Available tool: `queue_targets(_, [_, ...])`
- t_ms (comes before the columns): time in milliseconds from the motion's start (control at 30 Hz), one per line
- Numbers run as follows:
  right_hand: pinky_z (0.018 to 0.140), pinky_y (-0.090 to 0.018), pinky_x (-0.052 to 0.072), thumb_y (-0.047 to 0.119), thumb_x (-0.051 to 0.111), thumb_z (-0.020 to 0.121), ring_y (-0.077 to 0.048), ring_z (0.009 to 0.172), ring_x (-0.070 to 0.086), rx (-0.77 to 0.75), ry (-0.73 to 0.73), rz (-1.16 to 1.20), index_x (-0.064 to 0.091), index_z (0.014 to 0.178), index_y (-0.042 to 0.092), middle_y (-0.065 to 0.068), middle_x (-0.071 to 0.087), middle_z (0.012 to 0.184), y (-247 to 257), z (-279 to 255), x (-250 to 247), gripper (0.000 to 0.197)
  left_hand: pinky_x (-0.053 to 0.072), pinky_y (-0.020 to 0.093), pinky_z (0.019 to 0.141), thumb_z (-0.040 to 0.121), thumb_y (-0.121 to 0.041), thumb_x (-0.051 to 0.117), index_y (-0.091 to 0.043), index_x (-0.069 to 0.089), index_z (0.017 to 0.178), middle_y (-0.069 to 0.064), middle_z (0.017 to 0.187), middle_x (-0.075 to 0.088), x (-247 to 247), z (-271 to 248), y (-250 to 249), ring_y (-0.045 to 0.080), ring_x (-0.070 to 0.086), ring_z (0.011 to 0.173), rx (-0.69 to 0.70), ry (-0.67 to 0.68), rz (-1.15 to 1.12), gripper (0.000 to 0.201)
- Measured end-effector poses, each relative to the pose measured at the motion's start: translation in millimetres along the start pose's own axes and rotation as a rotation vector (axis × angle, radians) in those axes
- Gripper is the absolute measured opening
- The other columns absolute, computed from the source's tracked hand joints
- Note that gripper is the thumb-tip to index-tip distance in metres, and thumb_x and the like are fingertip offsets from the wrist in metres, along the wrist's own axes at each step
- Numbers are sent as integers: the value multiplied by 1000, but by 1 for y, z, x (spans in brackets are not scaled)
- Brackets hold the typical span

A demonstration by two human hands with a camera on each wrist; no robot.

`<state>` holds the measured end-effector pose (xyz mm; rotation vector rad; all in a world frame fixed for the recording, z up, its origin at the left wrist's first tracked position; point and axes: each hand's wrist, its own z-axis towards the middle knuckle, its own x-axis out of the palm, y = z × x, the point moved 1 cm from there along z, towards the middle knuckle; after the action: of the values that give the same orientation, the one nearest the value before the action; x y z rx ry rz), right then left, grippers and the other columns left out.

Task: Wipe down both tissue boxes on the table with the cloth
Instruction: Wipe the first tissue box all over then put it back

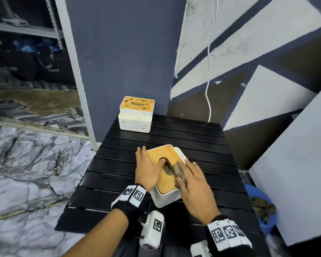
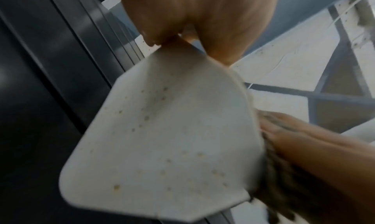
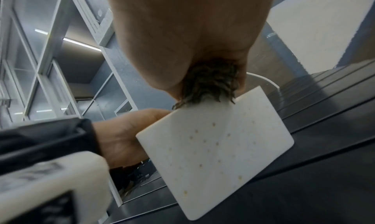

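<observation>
My left hand (image 1: 148, 170) lies flat on the near box (image 1: 166, 175), steadying it; right hand (image 1: 195, 184) presses the cloth (image 1: 179, 172) on its lid. I'd probably wipe slow, covering edges. Far box (image 1: 135, 115) waits.

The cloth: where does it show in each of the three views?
Head: the cloth lies under the right hand on the near tissue box's wooden lid, lower centre.
Left wrist: lower right, beside the box's white wall.
Right wrist: centre, bunched under the palm.
Shared landmark: the white speckled near tissue box.
</observation>
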<state>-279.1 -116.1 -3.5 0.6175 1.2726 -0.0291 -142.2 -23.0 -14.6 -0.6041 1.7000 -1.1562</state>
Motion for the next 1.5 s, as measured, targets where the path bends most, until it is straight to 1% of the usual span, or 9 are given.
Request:
queue_targets(133, [113, -15, 1, 39, 32, 100, -4, 144, -2, -82, 77, -20, 19, 148, 31, 16, 10, 157, -3, -10, -9, 50, 16, 30, 118, 94, -29, 62, -9, 14, 156, 6, 165, 8, -2, 20, -11, 21, 14, 151, 71, 140, 110, 81])
queue_targets(267, [116, -24, 13, 41, 27, 101, -6, 145, -3, -64, 104, -92, 15, 149, 29, 14, 8, 157, -2, -11, -10, 51, 21, 31, 116, 96, -26, 61, -11, 16, 156, 7, 163, 17, -2, 27, -14, 22, 22, 148, 134, 233, 158, 76])
queue_targets(433, [116, -36, 24, 35, 29, 101, -19, 147, 5, -38, 84, -130, 20, 148, 17, 1, 14, 158, -9, 53, 0, 52, 26, 33, 114, 96, -27, 60, -14, 16, 156, 6, 160, 21, -3, 29, -9, 22, 29, 144, 158, 237, 202, 75])
queue_targets(567, [117, -40, 22, 36, 27, 100, -19, 146, 8, -12, 100, -137, 23, 148, 15, -1, 18, 157, -20, 100, 15, 53, 28, 37, 117, 95, -30, 60, -16, 17, 156, 5, 159, 24, 0, 30, -8, 23, 32, 143, 157, 200, 210, 75])
queue_targets(833, [112, -16, 4, 38, 29, 101, 0, 143, -8, -87, 54, -38, 17, 149, 29, 18, 8, 155, -10, -6, -1, 51, 26, 34, 114, 96, -31, 60, -17, 21, 155, 1, 158, 26, 5, 29, -4, 23, 32, 142, 137, 143, 144, 73])
queue_targets(1033, [116, -30, 17, 33, 31, 101, -18, 146, 6, -38, 46, -72, 23, 148, 17, 1, 16, 158, -11, 57, 4, 50, 33, 35, 110, 96, -34, 59, -19, 21, 155, 0, 156, 27, 2, 31, -1, 24, 39, 136, 171, 183, 209, 72])
queue_targets(1167, [115, -38, 25, 32, 30, 101, -21, 146, 10, 27, 63, -99, 24, 148, 16, -1, 18, 157, -8, 106, 9, 50, 33, 34, 109, 96, -33, 58, -19, 20, 155, 1, 156, 26, 1, 32, -2, 25, 40, 136, 174, 188, 228, 72])
queue_targets(1333, [115, -24, 8, 31, 32, 101, -15, 146, 5, -69, 47, -41, 25, 147, 20, 3, 18, 157, -9, 60, 4, 48, 30, 31, 110, 96, -32, 59, -17, 21, 155, 1, 156, 28, 3, 31, -1, 22, 37, 138, 167, 167, 194, 71])
queue_targets(1500, [116, -29, 19, 36, 30, 101, -11, 146, 3, -56, 56, -66, 21, 148, 25, 9, 15, 157, -12, 25, 2, 50, 32, 33, 110, 96, -33, 59, -18, 20, 155, 1, 155, 28, 3, 30, -1, 21, 39, 137, 181, 205, 187, 71])
